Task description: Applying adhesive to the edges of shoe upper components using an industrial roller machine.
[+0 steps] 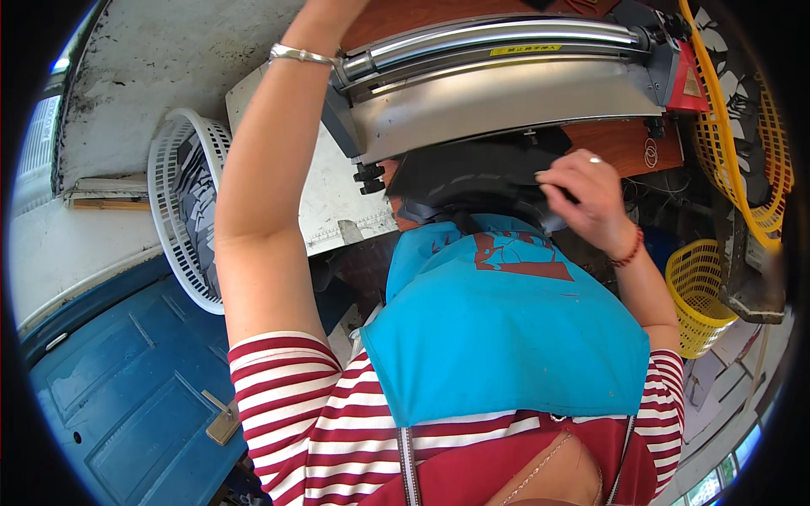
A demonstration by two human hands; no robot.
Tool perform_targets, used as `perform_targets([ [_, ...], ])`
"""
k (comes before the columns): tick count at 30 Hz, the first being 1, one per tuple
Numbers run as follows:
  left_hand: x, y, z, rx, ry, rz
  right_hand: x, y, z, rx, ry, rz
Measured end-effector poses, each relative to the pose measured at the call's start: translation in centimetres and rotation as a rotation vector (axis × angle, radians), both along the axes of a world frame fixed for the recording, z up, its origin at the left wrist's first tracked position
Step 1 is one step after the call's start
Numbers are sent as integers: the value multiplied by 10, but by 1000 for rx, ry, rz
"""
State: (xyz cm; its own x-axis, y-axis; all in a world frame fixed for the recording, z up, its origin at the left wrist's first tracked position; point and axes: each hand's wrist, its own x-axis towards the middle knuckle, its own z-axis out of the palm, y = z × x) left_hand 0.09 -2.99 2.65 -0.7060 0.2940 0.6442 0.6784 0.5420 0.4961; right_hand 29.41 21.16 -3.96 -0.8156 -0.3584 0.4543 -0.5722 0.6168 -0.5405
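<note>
My left arm reaches up past the left end of a roller machine (506, 101), which has a steel roller and a broad metal plate. My left hand (339, 10) is cut off by the top edge, so its fingers are hidden. Beside the machine's front edge, my right hand (588, 201) is closed, thumb and forefinger drawn together. Whatever they may pinch is too small to make out. Just left of those fingertips, dark flat pieces (460, 173) lie between the machine and my blue apron (506, 337), partly smeared by motion.
At left, a white basket (160, 194) holds grey cut pieces. A yellow basket (772, 143) with black and white pieces stands at far right, above another yellow basket (696, 333). A white board (329, 215) with ruler marks adjoins the machine. A blue door panel (143, 379) fills the lower left.
</note>
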Motion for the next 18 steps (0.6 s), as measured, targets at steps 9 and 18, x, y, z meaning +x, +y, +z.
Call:
perform_targets([
  [9,-5,45,-91,-683,-573,-244,-65,16,-25,280,183,-305],
  [18,-9,31,-71,-430,-409,-193,-21,-44,-150,381,90,-149],
])
